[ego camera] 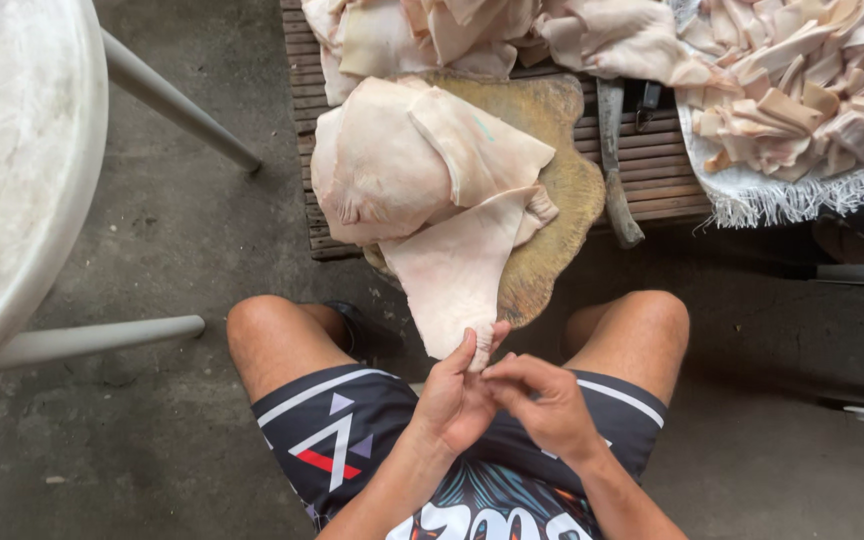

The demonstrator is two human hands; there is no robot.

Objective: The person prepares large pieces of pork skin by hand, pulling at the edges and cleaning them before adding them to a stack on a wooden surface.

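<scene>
Left hand (452, 400) first: your fingers are curled closed, pinching the lowest tip of a large pale sheet of raw pork skin (422, 200) between thumb and forefinger, just above your lap. Right hand (544, 402) sits touching it, fingers bent and meeting the same tip from the other side; whether it actually grips the skin or only touches it is not clear.

Going left to right across the view: a white round table (12, 170) with pale metal legs fills the far left. Your bare knees and dark patterned shorts (352, 430) are at the bottom centre. The skin sheet lies folded over a round, worn wooden chopping block (562, 190), its long flap hanging off the near edge toward your hands. The block rests on a low slatted wooden pallet (652, 165). A cleaver (612, 150) with a wooden handle lies just right of the block. Farther right, cut strips of skin (802, 90) are heaped on a white fringed cloth (802, 195).

By the look of it, you are at the gripping stage, taking hold of the flap's end. Any next move calls for a firm pinch, since the skin looks slick and heavy.
</scene>
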